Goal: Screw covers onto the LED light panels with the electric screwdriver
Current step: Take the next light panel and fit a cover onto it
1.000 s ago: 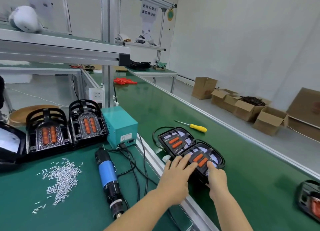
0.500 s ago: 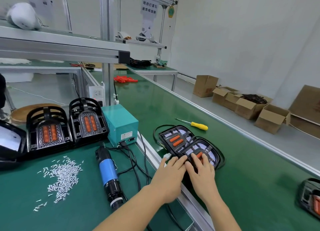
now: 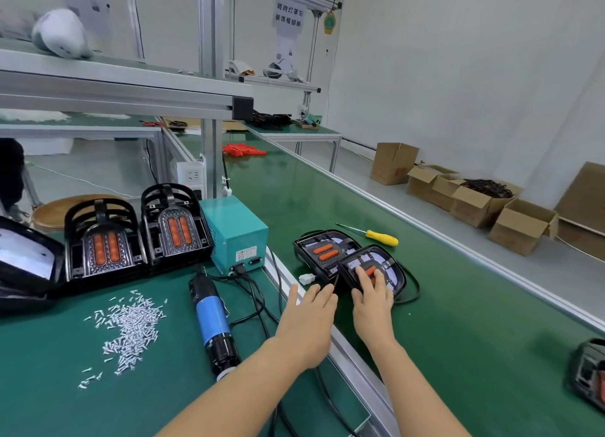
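Two black LED light panels with orange strips lie side by side on the green conveyor belt, the near panel [image 3: 389,266] and the far panel [image 3: 319,250]. My right hand [image 3: 371,300] rests on the near panel with straight fingers on its cover. To its left, my left hand [image 3: 307,318] hovers flat over the aluminium rail, fingers stretched toward the panel's near edge. The blue and black electric screwdriver [image 3: 214,322] lies on the bench mat, untouched. A heap of small silver screws [image 3: 131,330] is spread left of it. Two more uncovered panels [image 3: 137,236] stand at the back left.
A teal power box [image 3: 234,233] with cables sits behind the screwdriver. A yellow-handled screwdriver [image 3: 381,237] lies on the belt beyond the panels. Another black lamp [image 3: 589,374] sits at the right edge. Cardboard boxes [image 3: 520,225] stand on the floor right.
Both hands have slid back toward me across the near panel. My left hand has come off the cover to the rail side; my right hand stays on the cover.
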The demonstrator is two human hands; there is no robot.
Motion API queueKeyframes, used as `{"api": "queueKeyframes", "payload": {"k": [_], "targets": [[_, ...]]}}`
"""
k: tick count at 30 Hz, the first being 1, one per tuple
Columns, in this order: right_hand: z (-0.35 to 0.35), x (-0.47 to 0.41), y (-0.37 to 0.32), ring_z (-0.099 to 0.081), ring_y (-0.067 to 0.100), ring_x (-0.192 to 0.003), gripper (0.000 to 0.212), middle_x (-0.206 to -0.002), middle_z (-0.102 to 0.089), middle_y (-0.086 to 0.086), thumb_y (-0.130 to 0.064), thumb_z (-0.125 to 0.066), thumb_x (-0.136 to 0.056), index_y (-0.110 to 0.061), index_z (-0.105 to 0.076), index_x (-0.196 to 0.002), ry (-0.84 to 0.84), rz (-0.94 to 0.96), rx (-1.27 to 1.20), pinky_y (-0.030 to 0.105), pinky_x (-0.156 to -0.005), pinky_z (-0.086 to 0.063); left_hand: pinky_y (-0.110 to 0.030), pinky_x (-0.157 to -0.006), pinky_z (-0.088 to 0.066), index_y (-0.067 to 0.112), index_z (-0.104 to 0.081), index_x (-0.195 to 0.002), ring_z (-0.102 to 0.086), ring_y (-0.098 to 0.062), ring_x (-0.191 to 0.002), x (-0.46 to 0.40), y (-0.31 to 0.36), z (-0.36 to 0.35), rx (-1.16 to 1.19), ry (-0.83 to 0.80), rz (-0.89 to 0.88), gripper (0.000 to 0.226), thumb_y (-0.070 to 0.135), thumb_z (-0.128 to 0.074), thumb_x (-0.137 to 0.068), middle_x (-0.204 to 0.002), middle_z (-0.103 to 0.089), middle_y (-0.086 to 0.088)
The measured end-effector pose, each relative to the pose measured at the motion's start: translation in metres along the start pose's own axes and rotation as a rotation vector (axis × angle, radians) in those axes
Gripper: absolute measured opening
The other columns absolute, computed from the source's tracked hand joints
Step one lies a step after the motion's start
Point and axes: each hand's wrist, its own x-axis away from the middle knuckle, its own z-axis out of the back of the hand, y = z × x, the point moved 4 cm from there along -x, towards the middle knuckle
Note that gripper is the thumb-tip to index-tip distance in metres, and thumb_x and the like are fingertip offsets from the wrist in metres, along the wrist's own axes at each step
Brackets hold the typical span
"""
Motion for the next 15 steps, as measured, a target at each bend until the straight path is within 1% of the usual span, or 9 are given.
{"api": "queueKeyframes", "payload": {"k": [3,6,8,10,15], "targets": [[0.001,-0.005,-0.002,-0.015,0.036,-0.143,0.048,-0.163,-0.010,0.006,-0.020,-0.035,-0.106,-0.031,-0.028,-0.152,-0.035,-0.028,0.112,0.050,-0.117,-0.017,-0.050,-0.115,0.010,0.016,0.000,-0.152,0.007,-0.021,-0.147,0.006,-0.006,0.002,-0.002,-0.012,0.013,0.072,0.007,-0.039,-0.093,-0.160,0.008,-0.001],[0.005,-0.005,-0.010,-0.008,0.032,-0.148,0.050,-0.163,-0.009,0.002,-0.020,-0.034,-0.105,-0.037,-0.026,-0.151,-0.040,-0.121,0.235,0.062,-0.115,-0.006,-0.050,-0.115,0.009,0.015,-0.001,-0.152,0.006,-0.021,-0.147,0.013,-0.015,0.004,0.002,-0.019,0.037,0.071,0.006,-0.038,-0.093,-0.160,0.006,-0.001],[0.005,-0.003,-0.024,-0.003,0.029,-0.150,0.052,-0.163,-0.009,0.003,-0.019,-0.035,-0.103,-0.036,-0.024,-0.151,-0.017,-0.123,0.315,0.065,-0.114,-0.003,-0.049,-0.116,0.009,0.015,-0.002,-0.153,0.006,-0.021,-0.147,0.020,-0.022,0.006,0.009,-0.026,0.055,0.070,0.007,-0.038,-0.093,-0.161,0.005,-0.001],[0.001,0.003,-0.044,-0.002,0.026,-0.150,0.055,-0.163,-0.007,0.003,-0.019,-0.036,-0.102,-0.034,-0.021,-0.153,-0.016,-0.061,0.347,0.065,-0.114,-0.003,-0.049,-0.116,0.009,0.015,-0.003,-0.153,0.005,-0.020,-0.147,0.027,-0.030,0.008,0.025,-0.020,0.077,0.071,0.006,-0.039,-0.092,-0.161,0.004,-0.001],[-0.025,0.031,-0.102,-0.004,0.022,-0.150,0.052,-0.164,-0.005,-0.001,-0.026,-0.032,-0.105,-0.037,-0.017,-0.154,-0.114,0.140,0.306,0.063,-0.114,-0.003,-0.049,-0.115,0.010,0.015,-0.002,-0.152,0.006,-0.017,-0.147,0.051,-0.057,0.017,0.055,0.028,0.161,0.074,0.005,-0.037,-0.089,-0.160,0.002,0.002]]}}
